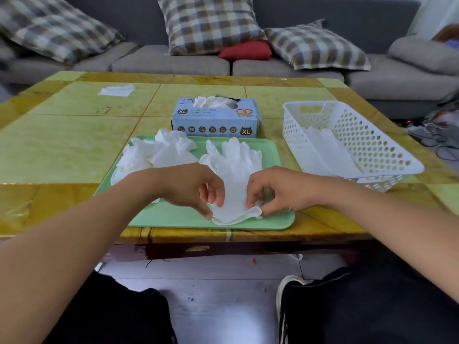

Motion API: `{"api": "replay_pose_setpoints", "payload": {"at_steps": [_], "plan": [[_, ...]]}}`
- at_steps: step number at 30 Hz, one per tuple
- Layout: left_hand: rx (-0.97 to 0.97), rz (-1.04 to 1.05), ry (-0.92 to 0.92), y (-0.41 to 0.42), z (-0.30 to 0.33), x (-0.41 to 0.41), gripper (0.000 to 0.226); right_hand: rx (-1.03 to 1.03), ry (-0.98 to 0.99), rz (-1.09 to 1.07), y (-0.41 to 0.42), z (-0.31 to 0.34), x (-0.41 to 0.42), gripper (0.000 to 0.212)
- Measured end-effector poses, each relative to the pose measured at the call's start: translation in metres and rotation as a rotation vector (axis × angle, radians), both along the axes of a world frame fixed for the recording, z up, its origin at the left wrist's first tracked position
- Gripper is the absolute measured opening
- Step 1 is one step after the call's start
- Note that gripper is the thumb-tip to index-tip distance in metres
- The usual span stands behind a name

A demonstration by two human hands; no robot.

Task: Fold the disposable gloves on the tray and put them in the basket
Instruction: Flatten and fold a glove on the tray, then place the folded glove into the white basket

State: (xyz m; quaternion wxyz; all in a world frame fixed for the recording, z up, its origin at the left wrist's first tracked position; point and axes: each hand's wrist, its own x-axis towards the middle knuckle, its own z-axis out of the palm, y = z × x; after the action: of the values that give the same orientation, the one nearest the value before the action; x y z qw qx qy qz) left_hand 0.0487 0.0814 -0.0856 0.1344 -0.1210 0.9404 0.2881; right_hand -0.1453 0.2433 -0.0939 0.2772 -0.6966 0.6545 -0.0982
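Observation:
A white disposable glove (pixel 234 167) lies flat on the green tray (pixel 173 217), fingers pointing away from me. My left hand (pixel 196 187) pinches the left corner of its cuff, and my right hand (pixel 275 189) pinches the right corner, at the tray's near edge. A crumpled pile of more white gloves (pixel 159 151) sits on the tray's left half. The white perforated basket (pixel 372 142) stands to the right of the tray, with folded gloves (pixel 327 147) lying inside.
A blue XL glove box (pixel 216 117) stands just behind the tray with a glove sticking out. A white tissue (pixel 116 90) lies at the far left of the yellow table (pixel 62 145). A grey sofa with checked cushions is beyond.

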Motion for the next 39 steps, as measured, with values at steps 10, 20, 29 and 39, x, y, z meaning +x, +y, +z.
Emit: {"api": "replay_pose_setpoints", "payload": {"at_steps": [10, 20, 29, 39], "plan": [[-0.055, 0.11, 0.098, -0.003, 0.014, 0.007, 0.049, -0.028, -0.642, -0.287, -0.011, 0.007, -0.009, 0.011], [0.87, 0.604, 0.882, 0.021, 0.063, -0.027, 0.031, -0.148, -1.26, -0.402, -0.008, 0.066, -0.013, 0.036], [0.763, 0.623, 0.98, 0.066, 0.093, -0.046, 0.019, -0.613, -1.119, -0.571, 0.015, 0.093, 0.004, 0.039], [0.83, 0.49, 0.894, 0.094, 0.178, -0.135, 0.027, -0.769, -0.956, -0.672, 0.076, 0.194, -0.074, 0.022]]}}
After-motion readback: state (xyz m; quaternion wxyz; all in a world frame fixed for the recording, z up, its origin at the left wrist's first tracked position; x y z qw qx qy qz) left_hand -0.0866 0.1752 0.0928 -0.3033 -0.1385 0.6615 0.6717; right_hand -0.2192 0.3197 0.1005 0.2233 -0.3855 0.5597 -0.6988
